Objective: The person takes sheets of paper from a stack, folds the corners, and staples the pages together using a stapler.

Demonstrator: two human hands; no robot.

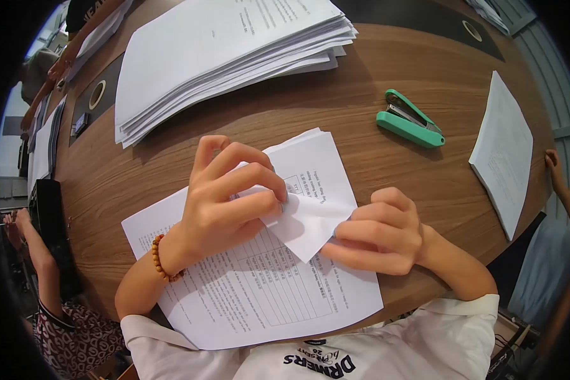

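Observation:
Printed sheets (234, 297) with a ruled table lie in front of me on the wooden table. A white corner of paper is folded over between my hands, its blank side up. My left hand (225, 190), with a beaded bracelet on the wrist, pinches the paper's left side with thumb and fingers. At the right, my right hand (380, 234) has its fingers curled closed on the fold's other edge. Parts of the fingertips are hidden by the paper. A green stapler (411, 120) rests on the table beyond my right hand, touched by neither hand.
A thick stack of printed paper (234, 44) stands at the back. Another stack (506, 152) lies at the right, near another person's hand (553, 166). On the left are other people's arms, papers and a black box-like object (49, 221).

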